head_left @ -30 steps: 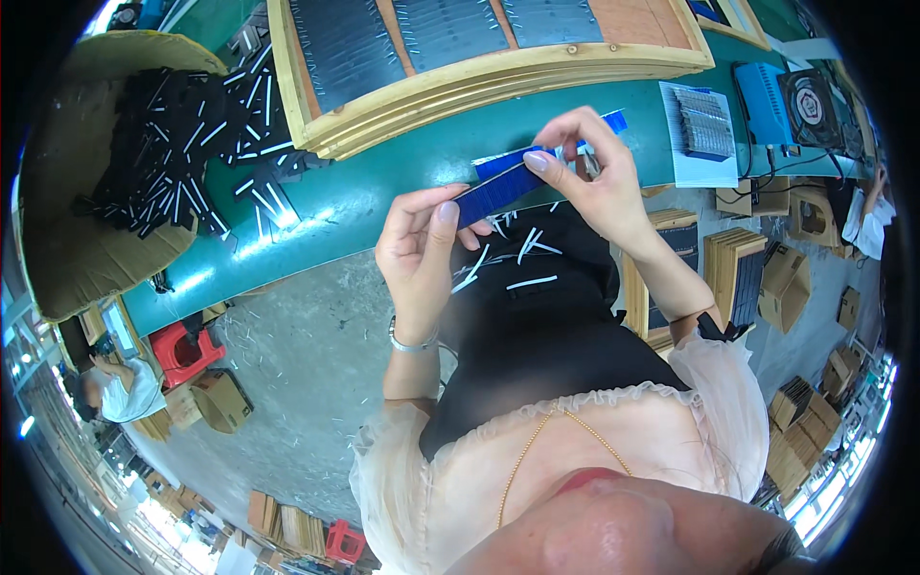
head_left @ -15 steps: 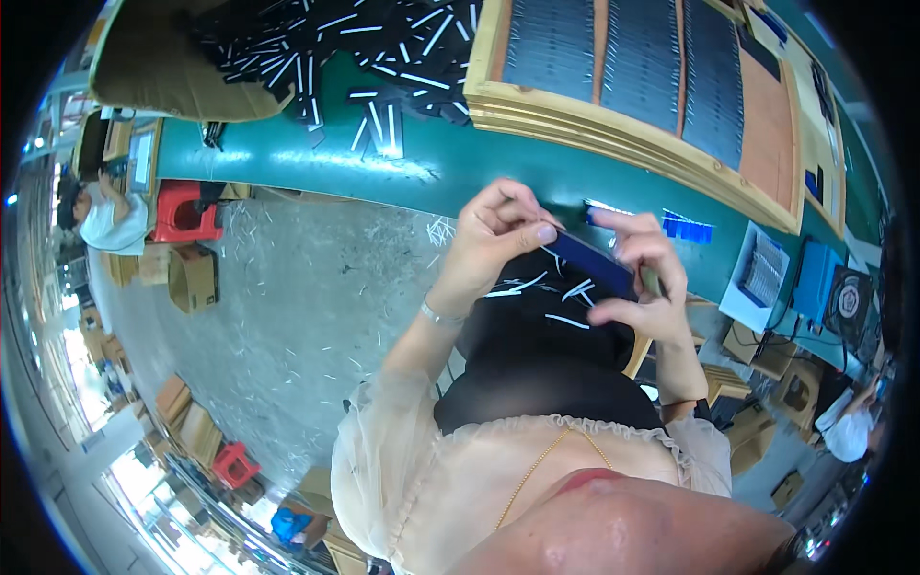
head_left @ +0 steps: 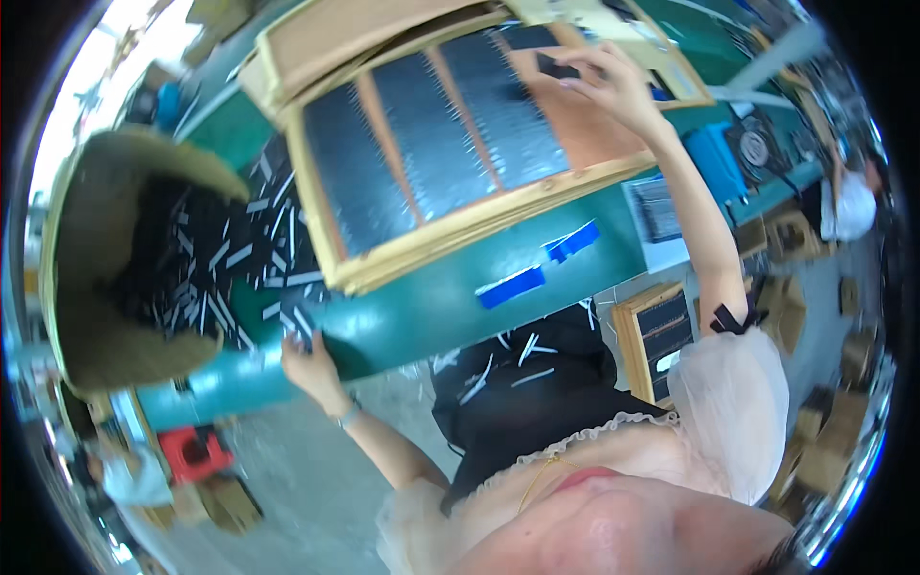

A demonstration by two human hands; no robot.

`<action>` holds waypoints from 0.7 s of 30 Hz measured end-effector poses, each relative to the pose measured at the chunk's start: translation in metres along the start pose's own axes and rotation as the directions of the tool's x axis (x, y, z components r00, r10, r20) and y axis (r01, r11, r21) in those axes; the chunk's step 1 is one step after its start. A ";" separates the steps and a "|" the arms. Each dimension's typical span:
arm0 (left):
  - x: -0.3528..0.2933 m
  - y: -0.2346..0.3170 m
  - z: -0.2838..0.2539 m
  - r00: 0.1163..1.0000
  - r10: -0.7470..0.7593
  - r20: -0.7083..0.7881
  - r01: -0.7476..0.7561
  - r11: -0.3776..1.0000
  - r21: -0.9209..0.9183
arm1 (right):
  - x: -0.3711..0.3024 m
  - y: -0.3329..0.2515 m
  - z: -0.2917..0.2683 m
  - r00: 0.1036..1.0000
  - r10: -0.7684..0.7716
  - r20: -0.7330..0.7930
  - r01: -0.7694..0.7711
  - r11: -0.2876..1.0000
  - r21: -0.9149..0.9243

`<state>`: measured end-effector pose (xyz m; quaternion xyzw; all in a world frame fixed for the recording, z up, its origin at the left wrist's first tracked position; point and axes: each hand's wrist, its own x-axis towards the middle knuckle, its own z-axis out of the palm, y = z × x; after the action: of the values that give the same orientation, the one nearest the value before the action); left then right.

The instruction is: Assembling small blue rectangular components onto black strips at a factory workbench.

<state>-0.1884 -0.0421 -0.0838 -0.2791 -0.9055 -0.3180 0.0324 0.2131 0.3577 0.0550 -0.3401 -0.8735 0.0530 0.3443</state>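
My right hand is stretched out over the wooden-framed tray, pinching a small dark flat piece between thumb and fingers. Dark flat pieces lie in close, overlapping rows in that tray, with brown strips of its base showing between them. At the table's near edge, my left hand has its fingers curled at a black piece with a white strip. This piece lies at the near end of a loose pile of similar black pieces.
A cardboard box lies on its side, its mouth toward the pile. Blue strips lie on the green table. To the right are a white tray and a blue device. White strips lie on my dark lap.
My hands have parted from the dark flat piece they both held. My right hand has carried a dark piece out over the tray; my left has moved left to the pile. The view has turned.
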 end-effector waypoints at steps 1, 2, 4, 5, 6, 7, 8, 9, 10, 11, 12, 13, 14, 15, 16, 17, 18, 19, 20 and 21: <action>0.000 0.007 0.002 1.000 -0.015 0.009 0.016 0.999 -0.031 | 0.005 0.033 0.005 1.000 0.001 -0.013 -0.001 1.000 -0.007; 0.001 -0.009 0.007 0.998 -0.069 0.002 0.069 0.997 -0.026 | 0.011 0.044 0.008 0.997 0.071 0.018 -0.070 0.996 -0.063; -0.003 0.007 0.002 0.998 -0.056 0.022 0.057 0.997 -0.044 | 0.022 0.056 0.007 0.984 0.161 0.077 -0.153 0.982 -0.107; -0.006 0.011 -0.002 0.998 -0.057 0.000 0.057 0.995 -0.081 | 0.028 0.069 0.015 0.989 0.124 0.080 -0.118 0.990 -0.083; -0.006 0.009 -0.002 0.999 -0.038 -0.023 0.033 0.979 -0.202 | 0.037 0.072 0.021 0.993 0.085 0.085 -0.081 0.995 -0.056; -0.009 0.010 -0.003 0.995 -0.101 0.018 0.100 0.920 -0.379 | 0.041 0.074 0.026 0.989 0.114 0.089 -0.109 0.993 -0.053; -0.014 0.028 -0.013 0.985 -0.154 0.073 0.169 0.827 -0.537 | 0.045 0.078 0.031 0.990 0.115 0.083 -0.111 0.992 -0.052; -0.015 0.035 -0.018 0.989 -0.144 0.045 0.144 0.819 -0.555 | 0.050 0.083 0.037 0.993 0.075 0.088 -0.069 0.996 -0.063; -0.017 0.042 -0.021 0.989 -0.150 -0.014 0.114 0.808 -0.578 | 0.053 0.087 0.042 0.995 0.036 0.094 -0.029 0.997 -0.075; -0.018 0.047 -0.024 0.984 -0.160 -0.075 0.084 0.798 -0.597 | 0.058 0.087 0.046 0.989 0.085 0.119 -0.076 0.994 -0.085; -0.018 0.047 -0.026 0.979 -0.170 -0.111 0.062 0.771 -0.634 | 0.060 0.087 0.048 0.990 0.084 0.116 -0.075 0.994 -0.081; -0.018 0.047 -0.030 0.979 -0.169 -0.114 0.059 0.772 -0.632 | 0.061 0.087 0.049 0.986 0.100 0.132 -0.089 0.992 -0.090; -0.018 0.050 -0.034 0.975 -0.195 -0.103 0.081 0.752 -0.654 | 0.063 0.084 0.048 0.983 0.113 0.147 -0.099 0.990 -0.100; -0.019 0.054 -0.037 0.971 -0.220 -0.091 0.103 0.731 -0.675 | 0.065 0.082 0.047 0.983 0.110 0.146 -0.097 0.990 -0.098; -0.020 0.060 -0.040 0.961 -0.267 -0.074 0.142 0.706 -0.694 | 0.066 0.080 0.045 0.972 0.154 0.180 -0.136 0.985 -0.108; -0.021 0.062 -0.040 0.961 -0.267 -0.078 0.140 0.706 -0.694 | 0.067 0.078 0.044 0.957 0.198 0.212 -0.176 0.977 -0.119; -0.021 0.064 -0.040 0.962 -0.265 -0.062 0.139 0.674 -0.726 | 0.069 0.079 0.044 0.958 0.196 0.210 -0.174 0.978 -0.118; -0.022 0.065 -0.040 0.964 -0.263 -0.046 0.138 0.639 -0.757 | 0.070 0.081 0.046 0.961 0.189 0.204 -0.169 0.979 -0.115; -0.023 0.069 -0.040 0.964 -0.263 -0.045 0.139 0.638 -0.757 | 0.069 0.084 0.048 0.963 0.185 0.198 -0.165 0.980 -0.114; -0.024 0.075 -0.039 0.970 -0.243 -0.025 0.131 0.601 -0.789 | 0.069 0.088 0.050 0.963 0.186 0.197 -0.165 0.979 -0.117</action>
<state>-0.1331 -0.0291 -0.0164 -0.1476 -0.6971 -0.6984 -0.0668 0.1941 0.4750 0.0274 -0.4257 -0.8724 0.0747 0.2281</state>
